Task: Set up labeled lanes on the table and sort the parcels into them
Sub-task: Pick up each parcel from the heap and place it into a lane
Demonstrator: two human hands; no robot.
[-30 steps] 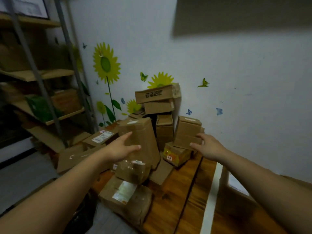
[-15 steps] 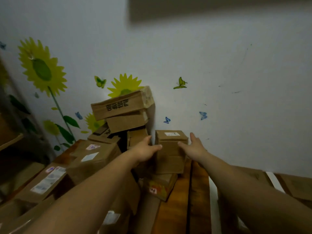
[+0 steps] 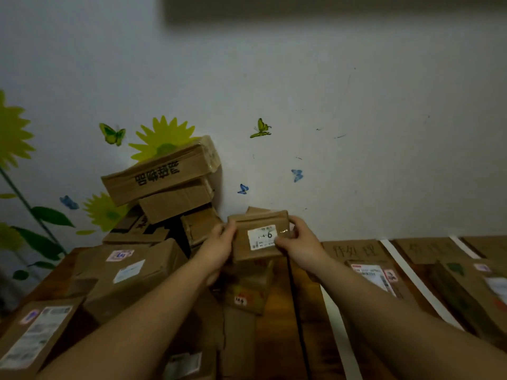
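Small cardboard parcel, centre frame above the surface, left hand and right hand fingers curled round its side edges (label facing up): likely light, stiff, best held by opposite sides.

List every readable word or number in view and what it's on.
"4-6", the 6 large: white label on the held parcel.
"待处理": handwritten on the cardboard lane sign by the wall.
Black printed characters, upside down, on the top stacked box: cannot be read with certainty.
Second lane sign and the shipping label on the lane parcel: too blurred to read.
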